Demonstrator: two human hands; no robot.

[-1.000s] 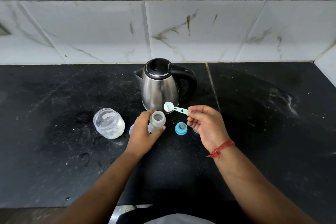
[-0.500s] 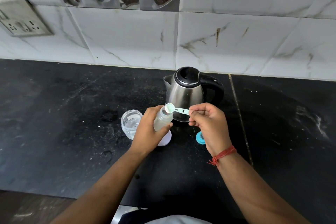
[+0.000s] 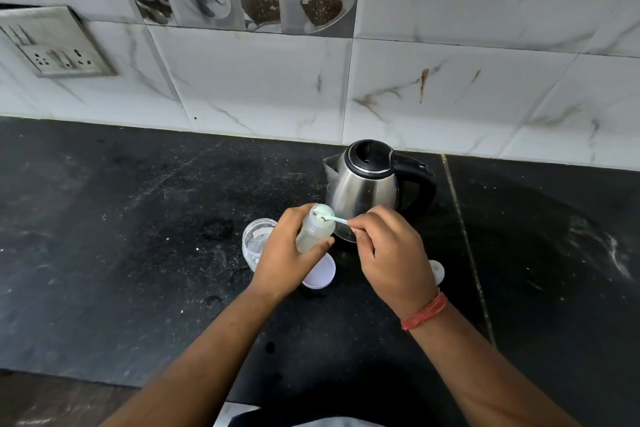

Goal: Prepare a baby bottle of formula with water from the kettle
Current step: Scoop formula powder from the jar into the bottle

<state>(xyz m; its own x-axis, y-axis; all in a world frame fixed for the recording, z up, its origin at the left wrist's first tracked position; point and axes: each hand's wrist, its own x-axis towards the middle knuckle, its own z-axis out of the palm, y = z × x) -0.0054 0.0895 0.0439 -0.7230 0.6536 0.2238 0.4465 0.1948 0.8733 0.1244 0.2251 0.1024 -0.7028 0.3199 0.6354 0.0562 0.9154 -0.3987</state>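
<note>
My left hand [image 3: 289, 255] grips a small clear baby bottle [image 3: 313, 232], lifted off the counter and tilted to the right, with pale liquid in it. A light green scoop [image 3: 325, 211] lies turned over on the bottle's open mouth, its handle pinched by my right hand [image 3: 388, 253]. Just behind both hands stands the steel kettle [image 3: 367, 189] with a black lid and handle, lid closed.
A clear formula jar [image 3: 254, 241] stands open left of my left hand, partly hidden by it. Its white lid [image 3: 320, 276] lies under my hands. A small pale cap [image 3: 437, 270] peeks out right of my right wrist. A wall socket [image 3: 57, 43] sits on the tiled wall.
The bottle has been lifted off the counter and tilted. The scoop has moved from above the kettle's base onto the bottle mouth and turned over. The camera has swung left and up.
</note>
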